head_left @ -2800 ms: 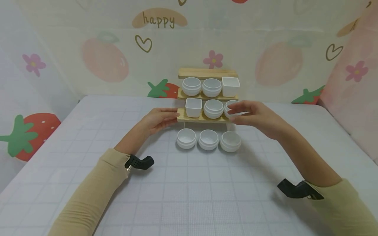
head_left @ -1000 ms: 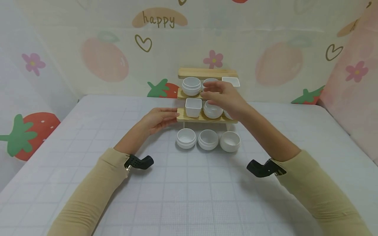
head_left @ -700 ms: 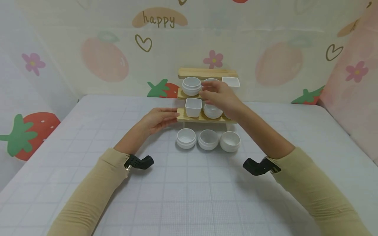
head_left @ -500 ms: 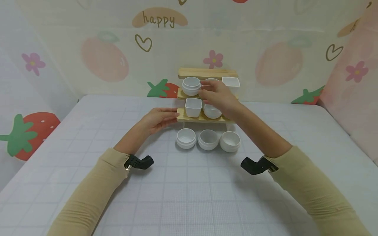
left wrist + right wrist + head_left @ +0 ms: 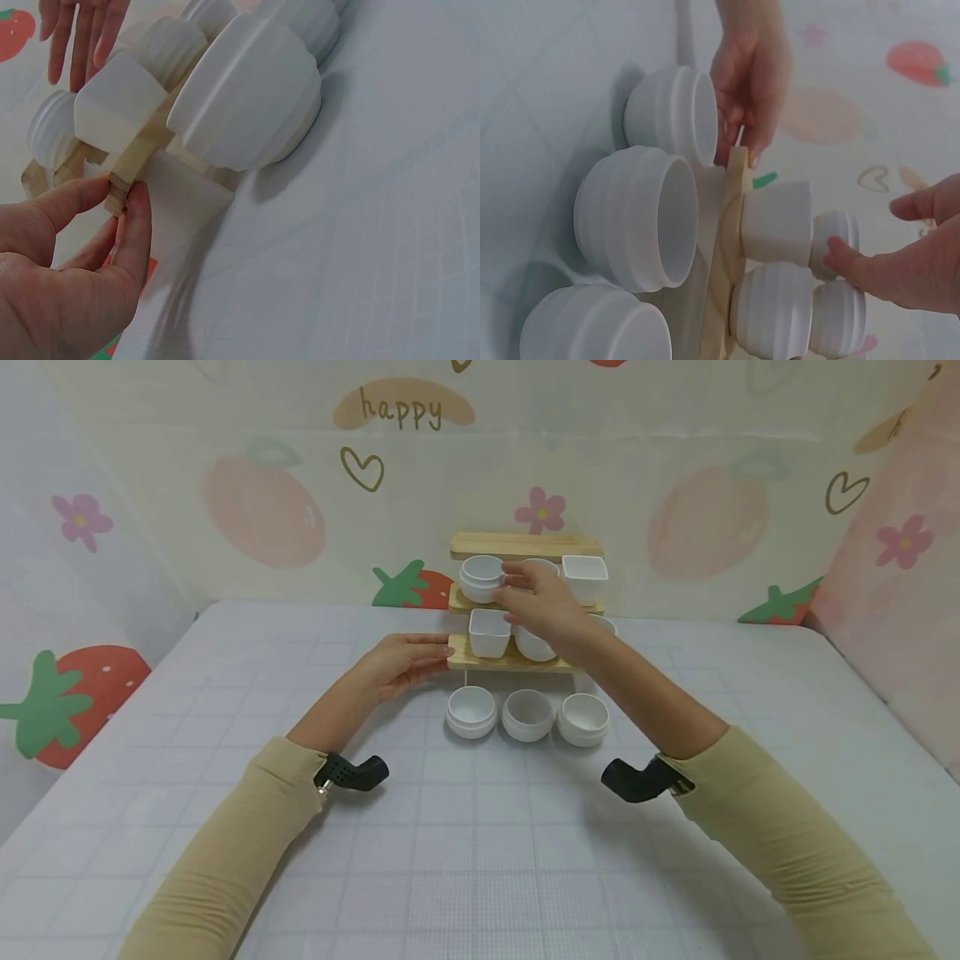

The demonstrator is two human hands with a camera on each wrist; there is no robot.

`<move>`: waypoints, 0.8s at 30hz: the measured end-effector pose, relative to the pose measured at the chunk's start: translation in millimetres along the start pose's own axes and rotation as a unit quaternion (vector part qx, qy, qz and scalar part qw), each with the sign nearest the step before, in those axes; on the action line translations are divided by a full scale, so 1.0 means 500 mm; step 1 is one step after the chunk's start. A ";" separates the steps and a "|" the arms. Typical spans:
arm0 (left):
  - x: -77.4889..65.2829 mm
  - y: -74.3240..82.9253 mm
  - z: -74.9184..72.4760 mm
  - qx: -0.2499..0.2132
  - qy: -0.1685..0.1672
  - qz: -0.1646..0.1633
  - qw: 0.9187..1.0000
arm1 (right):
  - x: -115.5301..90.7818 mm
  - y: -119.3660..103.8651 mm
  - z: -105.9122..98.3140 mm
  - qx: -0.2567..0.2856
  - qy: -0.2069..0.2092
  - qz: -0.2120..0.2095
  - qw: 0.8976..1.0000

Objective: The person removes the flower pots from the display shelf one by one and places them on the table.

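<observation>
Shelf board [image 5: 142, 148]: pinched by left fingers [image 5: 136, 236]; upper-left cup [image 5: 477, 579]: just beside right fingers [image 5: 522, 569], parted

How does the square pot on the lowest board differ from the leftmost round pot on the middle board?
Shape: the square pot has a square rim and flat sides; the round pot, a circular rim and stepped wall.
Place: the square pot sits on the lowest board, the round pot on the middle board.
Shared: both are white, upright and at their board's left end.
</observation>
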State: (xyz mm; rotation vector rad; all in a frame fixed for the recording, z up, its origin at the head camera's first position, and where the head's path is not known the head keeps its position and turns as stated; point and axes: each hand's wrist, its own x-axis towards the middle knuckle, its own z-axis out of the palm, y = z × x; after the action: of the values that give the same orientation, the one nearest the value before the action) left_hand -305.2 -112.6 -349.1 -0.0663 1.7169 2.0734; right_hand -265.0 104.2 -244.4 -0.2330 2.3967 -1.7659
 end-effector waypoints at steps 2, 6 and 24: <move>-0.001 0.000 -0.001 0.002 0.000 -0.001 1.000 | 0.000 -0.001 0.002 -0.006 0.002 0.003 1.000; -0.001 0.000 -0.001 0.003 0.001 -0.001 1.000 | 0.001 -0.002 0.007 -0.019 0.007 0.002 1.000; -0.004 -0.001 -0.001 0.005 -0.010 0.011 1.000 | 0.025 -0.006 0.046 -0.111 0.060 0.000 0.992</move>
State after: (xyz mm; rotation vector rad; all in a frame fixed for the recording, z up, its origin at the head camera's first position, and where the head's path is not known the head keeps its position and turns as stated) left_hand -303.3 -113.9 -348.9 -0.0226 1.7244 2.0735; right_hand -272.2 79.0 -248.7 -0.1551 2.6795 -1.5532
